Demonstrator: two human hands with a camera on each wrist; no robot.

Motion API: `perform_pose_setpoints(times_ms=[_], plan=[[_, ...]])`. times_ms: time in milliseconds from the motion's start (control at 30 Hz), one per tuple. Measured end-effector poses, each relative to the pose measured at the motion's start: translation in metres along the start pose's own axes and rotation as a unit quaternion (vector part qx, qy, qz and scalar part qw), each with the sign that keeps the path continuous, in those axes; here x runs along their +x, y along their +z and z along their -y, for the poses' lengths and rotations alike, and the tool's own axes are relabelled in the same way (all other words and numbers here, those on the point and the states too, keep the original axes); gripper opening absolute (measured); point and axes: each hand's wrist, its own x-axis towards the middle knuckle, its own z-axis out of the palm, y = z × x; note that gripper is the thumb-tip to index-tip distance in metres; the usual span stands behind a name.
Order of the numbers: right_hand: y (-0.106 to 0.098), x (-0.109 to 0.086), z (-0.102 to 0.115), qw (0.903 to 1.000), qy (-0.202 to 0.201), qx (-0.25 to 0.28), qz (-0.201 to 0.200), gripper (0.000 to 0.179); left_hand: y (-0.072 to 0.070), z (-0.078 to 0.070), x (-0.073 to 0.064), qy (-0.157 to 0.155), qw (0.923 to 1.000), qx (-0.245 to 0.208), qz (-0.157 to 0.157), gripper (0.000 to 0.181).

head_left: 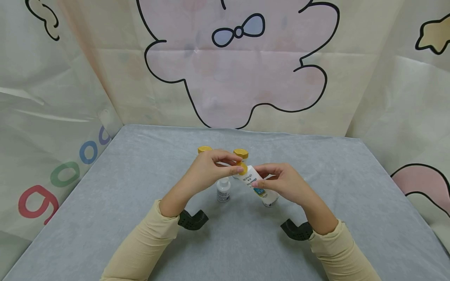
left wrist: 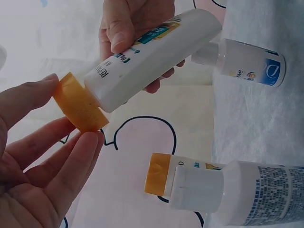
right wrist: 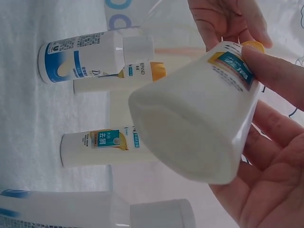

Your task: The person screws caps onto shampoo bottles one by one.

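Above the table, my right hand [head_left: 286,182] grips the body of a white shampoo bottle [left wrist: 147,61] with a teal and gold label. This bottle tilts, its base toward me and to the right. My left hand [head_left: 207,171] pinches its yellow cap [left wrist: 78,102] between thumb and fingertips. In the left wrist view the cap sits at the bottle's end, slightly skewed to it. The broad, pale bottle base faces the right wrist camera. Below the hands stands a small white bottle [head_left: 223,191] with a white cap.
Two more yellow-capped bottles stand behind my hands, one with its cap [head_left: 240,153] showing, the other [head_left: 204,149] partly hidden by my left hand. Another white-capped bottle [left wrist: 251,61] stands close under the held one. Grey cloth [head_left: 140,168] covers the table; a printed curtain [head_left: 119,78] rises behind it.
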Motion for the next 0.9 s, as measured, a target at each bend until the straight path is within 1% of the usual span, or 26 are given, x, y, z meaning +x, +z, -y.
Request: perform_pose_setpoints(times_ms=[67, 133, 233, 300, 367, 467, 567, 733, 900], plan=[[-0.0003, -0.0001, 0.0001, 1.0000, 0.002, 0.001, 0.000, 0.038, -0.0010, 0.0009, 0.0007, 0.003, 0.9999, -0.009, 0.011, 0.033], [-0.0003, 0.0000, 0.0002, 1.0000, 0.002, 0.001, 0.000, 0.038, -0.0023, 0.0017, 0.0012, -0.003, 0.9997, -0.017, 0.017, 0.039], [-0.0003, 0.0000, 0.0005, 1.0000, 0.002, -0.003, -0.002, 0.039, -0.0038, 0.0023, 0.0015, -0.022, 0.9995, -0.019, 0.013, 0.049], [-0.0002, 0.0001, 0.0005, 1.0000, 0.003, -0.006, -0.004, 0.039, -0.0039, 0.0029, 0.0022, -0.034, 0.9993, -0.015, 0.006, 0.052], [-0.0001, 0.0003, 0.0004, 0.9999, 0.002, -0.009, -0.006, 0.039, -0.0032, 0.0034, 0.0030, -0.040, 0.9991, -0.012, 0.002, 0.050], [0.0002, 0.0005, -0.0001, 0.9999, 0.001, -0.010, -0.007, 0.039, -0.0012, 0.0037, 0.0041, -0.044, 0.9989, -0.015, 0.003, 0.040], [0.0006, 0.0007, -0.0006, 0.9999, 0.001, -0.011, -0.007, 0.039, 0.0001, 0.0039, 0.0042, -0.043, 0.9990, -0.009, 0.004, 0.034], [0.0003, 0.0000, -0.0002, 0.9999, -0.003, -0.010, -0.003, 0.038, 0.0002, 0.0040, 0.0040, -0.030, 0.9995, 0.008, 0.011, 0.034], [0.0001, -0.0005, -0.0001, 0.9999, -0.009, -0.006, 0.003, 0.037, 0.0004, 0.0020, 0.0019, -0.019, 0.9996, 0.013, 0.016, 0.035]])
